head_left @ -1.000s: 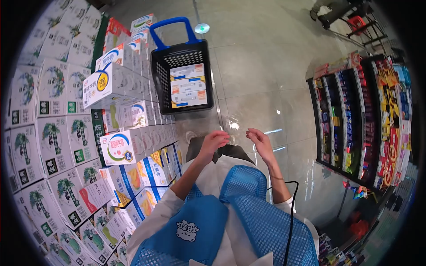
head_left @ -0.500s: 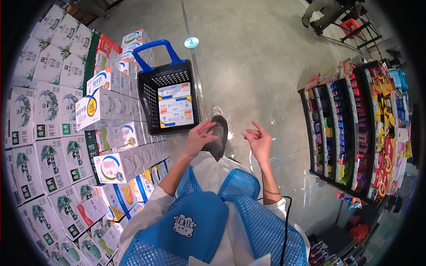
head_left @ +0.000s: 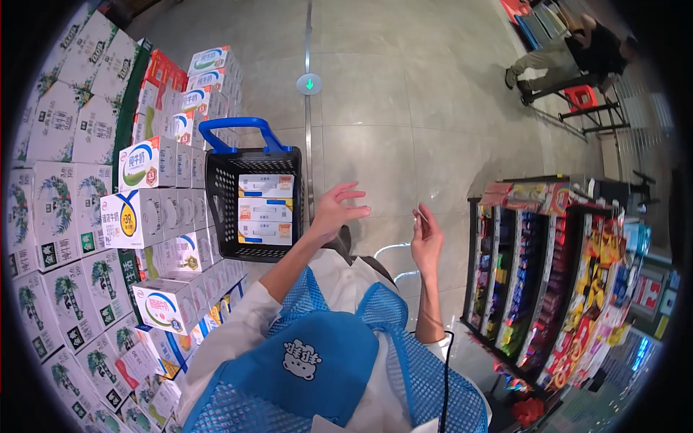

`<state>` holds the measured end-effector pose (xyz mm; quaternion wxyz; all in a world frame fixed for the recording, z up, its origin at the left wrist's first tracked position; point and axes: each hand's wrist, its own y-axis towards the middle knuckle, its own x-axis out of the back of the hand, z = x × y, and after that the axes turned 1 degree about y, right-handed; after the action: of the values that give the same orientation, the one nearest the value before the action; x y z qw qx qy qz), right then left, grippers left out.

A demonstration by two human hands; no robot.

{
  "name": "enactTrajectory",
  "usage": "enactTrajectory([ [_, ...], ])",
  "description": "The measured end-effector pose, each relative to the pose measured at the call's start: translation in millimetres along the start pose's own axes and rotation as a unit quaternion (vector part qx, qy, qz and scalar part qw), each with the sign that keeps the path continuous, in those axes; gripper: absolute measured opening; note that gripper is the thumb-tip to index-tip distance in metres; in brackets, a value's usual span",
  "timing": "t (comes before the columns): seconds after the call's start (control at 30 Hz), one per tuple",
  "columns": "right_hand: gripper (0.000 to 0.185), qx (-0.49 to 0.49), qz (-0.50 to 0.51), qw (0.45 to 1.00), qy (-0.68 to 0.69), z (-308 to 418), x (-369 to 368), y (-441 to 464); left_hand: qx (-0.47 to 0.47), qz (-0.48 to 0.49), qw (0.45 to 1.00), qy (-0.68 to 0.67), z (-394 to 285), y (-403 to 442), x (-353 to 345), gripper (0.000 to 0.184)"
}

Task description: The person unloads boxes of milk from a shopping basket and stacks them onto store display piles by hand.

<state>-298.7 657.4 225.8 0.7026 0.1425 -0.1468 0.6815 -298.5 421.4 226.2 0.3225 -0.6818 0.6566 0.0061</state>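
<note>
My left hand (head_left: pixel 336 211) hovers in the air with its fingers stretched and apart, holding nothing. It is just right of a black shopping basket (head_left: pixel 214 189) with a raised blue handle (head_left: pixel 235 124). Inside the basket lie white cartons (head_left: pixel 253 210) with blue, yellow and orange print. Further right, my right hand (head_left: pixel 429 242) is also raised above the floor, fingers loosely bent and apart, with no object visible in it. Neither hand touches the basket.
Stacked milk cartons (head_left: pixel 148 166) line the left side, some jutting toward the basket. A snack rack (head_left: pixel 516 281) stands on the right. At the upper right a person (head_left: pixel 552 65) sits by a red stool (head_left: pixel 580 97). A green arrow sticker (head_left: pixel 309 84) marks the tiled floor (head_left: pixel 375 94).
The view has shifted, so the basket sits lower and further left. My left hand has moved slightly right, and my right hand has turned. More of the seated person shows.
</note>
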Motion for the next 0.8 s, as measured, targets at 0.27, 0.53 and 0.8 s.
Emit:
enactTrajectory([
  [0.27,0.043,-0.055,0.052,0.997,-0.01,61.4,-34.6,92.0,-0.024,0.012,0.999,0.02,-36.6,91.0,-6.6,0.055],
  [0.53,0.05,0.273,0.238,0.924,-0.121,69.2,-100.7,204.0,0.023,0.101,0.925,-0.367,-89.6,142.0,-41.0,0.059],
  [0.8,0.049,0.127,0.312,0.926,-0.173,46.3,-108.7,345.9,-0.099,-0.189,0.967,-0.14,-136.7,180.0,39.9,0.052],
])
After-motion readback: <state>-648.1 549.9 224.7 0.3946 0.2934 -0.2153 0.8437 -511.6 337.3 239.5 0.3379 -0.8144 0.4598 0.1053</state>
